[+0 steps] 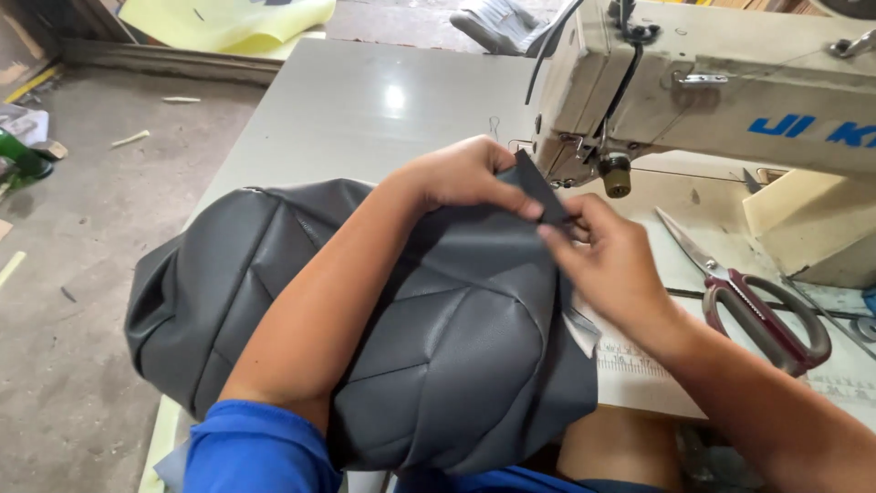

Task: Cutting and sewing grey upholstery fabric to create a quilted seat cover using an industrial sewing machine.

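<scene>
A large quilted dark grey leatherette cover (438, 338) lies over the near edge of the sewing table and my lap. My left hand (461, 173) grips its top edge, pinching a narrow dark strip (540, 187) that stands up from the seam. My right hand (607, 251) pinches the lower end of the same strip between thumb and fingers. Both hands sit just in front of the needle area of the cream industrial sewing machine (712, 91).
Big scissors with dark red handles (753, 306) lie on the table right of my right hand. A cream foam block (812, 224) stands under the machine arm. The grey tabletop (356, 110) stretches left; concrete floor with scraps lies beyond, yellow sheet at the back.
</scene>
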